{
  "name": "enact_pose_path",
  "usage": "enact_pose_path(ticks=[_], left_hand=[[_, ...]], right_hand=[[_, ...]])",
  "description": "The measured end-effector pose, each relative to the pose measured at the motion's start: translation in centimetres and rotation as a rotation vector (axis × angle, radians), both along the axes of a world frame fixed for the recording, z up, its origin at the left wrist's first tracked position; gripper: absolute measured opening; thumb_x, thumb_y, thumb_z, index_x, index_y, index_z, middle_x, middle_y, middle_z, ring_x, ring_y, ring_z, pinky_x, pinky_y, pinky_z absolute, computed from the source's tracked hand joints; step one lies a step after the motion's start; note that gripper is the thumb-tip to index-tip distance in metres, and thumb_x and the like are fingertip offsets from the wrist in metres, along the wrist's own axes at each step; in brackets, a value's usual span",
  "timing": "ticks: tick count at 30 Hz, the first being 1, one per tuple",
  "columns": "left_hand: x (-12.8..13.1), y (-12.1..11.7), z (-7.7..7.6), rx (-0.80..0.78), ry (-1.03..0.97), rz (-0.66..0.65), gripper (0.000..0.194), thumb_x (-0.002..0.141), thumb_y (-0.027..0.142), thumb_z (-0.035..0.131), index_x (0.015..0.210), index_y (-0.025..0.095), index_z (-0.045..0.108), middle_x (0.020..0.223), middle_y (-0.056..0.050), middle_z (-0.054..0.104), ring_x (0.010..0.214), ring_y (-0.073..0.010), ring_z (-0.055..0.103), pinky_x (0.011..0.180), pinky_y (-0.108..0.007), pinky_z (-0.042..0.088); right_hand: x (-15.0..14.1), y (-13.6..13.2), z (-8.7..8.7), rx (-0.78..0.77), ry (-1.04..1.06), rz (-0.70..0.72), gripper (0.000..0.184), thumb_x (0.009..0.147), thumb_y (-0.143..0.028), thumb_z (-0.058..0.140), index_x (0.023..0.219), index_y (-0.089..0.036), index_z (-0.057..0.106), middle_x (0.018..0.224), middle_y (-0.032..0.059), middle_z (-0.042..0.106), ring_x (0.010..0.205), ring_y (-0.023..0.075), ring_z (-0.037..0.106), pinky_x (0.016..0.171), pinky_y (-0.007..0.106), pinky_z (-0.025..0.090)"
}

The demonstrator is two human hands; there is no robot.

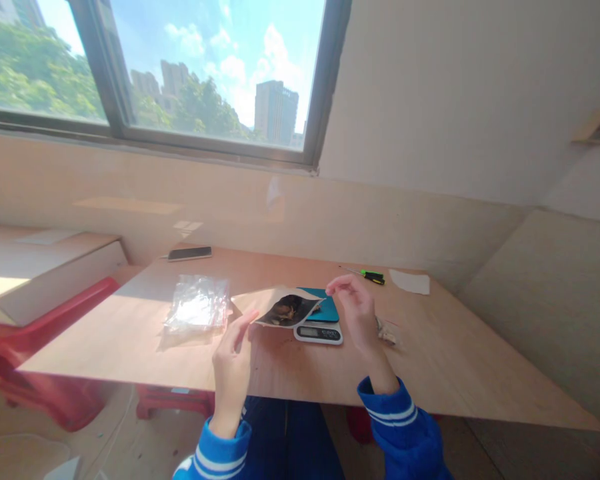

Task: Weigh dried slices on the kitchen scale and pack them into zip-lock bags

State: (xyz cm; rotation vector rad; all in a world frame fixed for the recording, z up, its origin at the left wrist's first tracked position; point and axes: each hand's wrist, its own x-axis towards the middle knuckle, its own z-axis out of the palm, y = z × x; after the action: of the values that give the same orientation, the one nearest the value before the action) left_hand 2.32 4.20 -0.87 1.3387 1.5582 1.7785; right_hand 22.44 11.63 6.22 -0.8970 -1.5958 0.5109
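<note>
Head view of a wooden worktop (430, 360) set below a window (200, 73). The left hand (233, 363) holds a brown paper pouch (280, 308) by its near edge, thumb against the paper, the grip closed on it; the pouch is tilted with its mouth open toward the viewer, and dark contents show inside. The right hand (357, 313) hovers just right of the pouch mouth, thumb and forefinger pinched narrowly together; whether anything sits between them cannot be told.

Beneath and behind the pouch stands a small digital scale (320, 328) with a teal platform; its display shows digits too small to read, and no brand mark is legible. A small pale object (386, 332) lies just right of the right hand.

A crumpled clear plastic bag (197, 305) lies left of the left hand, apart from it. Along the far edge: a dark phone (190, 253) at the left, a green-handled screwdriver (370, 275) and a white paper scrap (410, 281) at the right. No writing on any of these can be read.

The right half of the worktop is bare out to its corner, and the near edge runs just in front of both wrists. A red stool (55, 320) stands off the left edge.
</note>
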Motion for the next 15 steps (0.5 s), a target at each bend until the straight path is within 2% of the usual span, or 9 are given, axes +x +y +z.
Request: enact_pose_path(ticks=[2, 4, 7, 10, 12, 15], left_hand=[[0.1, 0.0, 0.1, -0.003, 0.007, 0.01, 0.03, 0.088, 0.038, 0.052, 0.107, 0.022, 0.068, 0.117, -0.006, 0.069, 0.118, -0.0231, 0.058, 0.099, -0.035, 0.046], [0.1, 0.0, 0.2, -0.001, 0.011, 0.015, 0.029, 0.088, 0.037, 0.052, 0.106, 0.021, 0.069, 0.116, -0.007, 0.07, 0.116, -0.0233, 0.059, 0.098, -0.035, 0.047], [0.1, -0.1, 0.0, 0.033, 0.019, 0.015, 0.027, 0.087, 0.032, 0.052, 0.104, 0.021, 0.07, 0.113, -0.007, 0.071, 0.114, -0.023, 0.061, 0.098, -0.036, 0.048], [0.1, -0.4, -0.3, 0.062, 0.019, 0.003, 0.026, 0.087, 0.028, 0.051, 0.102, 0.021, 0.07, 0.111, -0.006, 0.072, 0.112, -0.0223, 0.063, 0.098, -0.036, 0.049], [0.0, -0.6, -0.4, 0.058, 0.022, -0.003, 0.025, 0.087, 0.027, 0.051, 0.101, 0.021, 0.071, 0.11, -0.006, 0.072, 0.111, -0.0221, 0.063, 0.097, -0.035, 0.049], [-0.1, -0.8, -0.3, 0.054, 0.028, 0.0, 0.026, 0.087, 0.027, 0.051, 0.102, 0.022, 0.071, 0.11, -0.006, 0.072, 0.111, -0.0223, 0.063, 0.097, -0.036, 0.05]], right_hand=[[-1.1, -1.9, 1.7, -0.074, -0.229, 0.323, 0.021, 0.089, -0.019, 0.045, 0.079, -0.02, 0.063, 0.08, 0.0022, 0.066, 0.08, 0.015, 0.064, 0.076, 0.027, 0.051], [-2.3, -2.8, 2.5, -0.059, -0.443, 0.411, 0.027, 0.089, -0.011, 0.043, 0.08, -0.02, 0.067, 0.088, 0.0027, 0.069, 0.088, 0.0151, 0.064, 0.082, 0.028, 0.05], [-4.2, -2.2, 1.9, -0.026, -0.743, 0.304, 0.032, 0.088, -0.005, 0.042, 0.095, -0.019, 0.07, 0.104, 0.0056, 0.071, 0.101, 0.0177, 0.063, 0.094, 0.032, 0.047], [-5.7, -0.4, 0.4, -0.085, -1.02, 0.263, 0.03, 0.086, -0.011, 0.053, 0.113, -0.014, 0.066, 0.118, 0.0131, 0.067, 0.109, 0.0243, 0.062, 0.098, 0.038, 0.046], [-6.4, 0.7, -0.5, -0.107, -1.079, 0.233, 0.032, 0.084, -0.017, 0.06, 0.115, -0.01, 0.065, 0.118, 0.0168, 0.067, 0.108, 0.028, 0.063, 0.098, 0.039, 0.047], [-6.8, 1.6, -1.4, -0.097, -1.099, 0.202, 0.029, 0.084, -0.018, 0.061, 0.111, -0.011, 0.068, 0.116, 0.0155, 0.068, 0.106, 0.0274, 0.065, 0.097, 0.036, 0.048]])
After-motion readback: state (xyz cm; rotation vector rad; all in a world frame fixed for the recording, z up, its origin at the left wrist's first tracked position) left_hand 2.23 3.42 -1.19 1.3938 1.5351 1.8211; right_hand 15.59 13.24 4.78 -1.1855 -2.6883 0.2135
